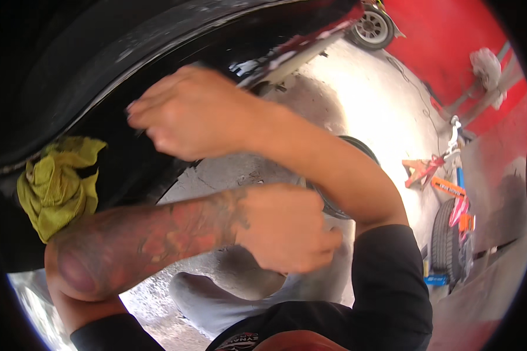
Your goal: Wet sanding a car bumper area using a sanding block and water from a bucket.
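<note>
Evidently underway, work centers on a black car panel (120, 126) running from the left toward the far right, with what is done and what is left indistinguishable. At left, a crumpled yellow-green cloth (61, 187) rests against the dark, glossy, reflective bodywork; rightward come the right hand (190, 114), blurred over the panel, then the left hand (287, 228), each grip curled, its contents impossible to tell.

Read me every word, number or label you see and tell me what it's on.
Shirt: white lettering near the picture's lower edge; I won't copy its wording.
Orange bar: dark lettering, likewise not copied.
Blue piece: light marks, too small to read.
I can make out no other text.
</note>
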Available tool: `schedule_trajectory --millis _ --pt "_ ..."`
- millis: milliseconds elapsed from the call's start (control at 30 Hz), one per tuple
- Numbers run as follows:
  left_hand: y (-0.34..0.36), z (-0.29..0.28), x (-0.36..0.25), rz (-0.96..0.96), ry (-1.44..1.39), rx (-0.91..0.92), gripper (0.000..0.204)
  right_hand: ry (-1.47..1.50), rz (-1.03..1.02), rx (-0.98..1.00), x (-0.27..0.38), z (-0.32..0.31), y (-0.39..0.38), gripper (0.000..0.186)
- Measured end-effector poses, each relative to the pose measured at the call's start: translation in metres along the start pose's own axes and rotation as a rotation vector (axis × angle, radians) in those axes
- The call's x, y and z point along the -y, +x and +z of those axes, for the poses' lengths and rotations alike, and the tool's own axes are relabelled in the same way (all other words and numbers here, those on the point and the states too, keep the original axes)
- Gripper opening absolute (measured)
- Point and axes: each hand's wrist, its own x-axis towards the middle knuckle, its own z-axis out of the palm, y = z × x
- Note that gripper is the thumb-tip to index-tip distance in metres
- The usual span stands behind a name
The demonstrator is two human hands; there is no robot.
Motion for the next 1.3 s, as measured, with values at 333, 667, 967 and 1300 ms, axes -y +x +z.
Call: schedule_trajectory --millis 333,667,967,1300 --pt "0.013 0.001 0.006 -0.062 0.039 -0.01 0.032 -0.265 1.024 -0.156 -0.042 -0.113 -0.243 0.028" --pt "0.01 -0.088 0.019 -0.913 0.307 0.216 0.063 -0.106 1.659 0.668 0.058 0.03 -0.553 0.03" --pt "-0.114 -0.154 -0.119 -1.606 0.778 0.416 0.062 0.177 1.72 0.724 0.06 0.014 -0.542 0.038" --pt "-0.126 -0.15 -0.154 -1.635 0.72 0.163 0.054 -0.138 1.033 -0.25 -0.009 -0.104 -0.26 0.037"
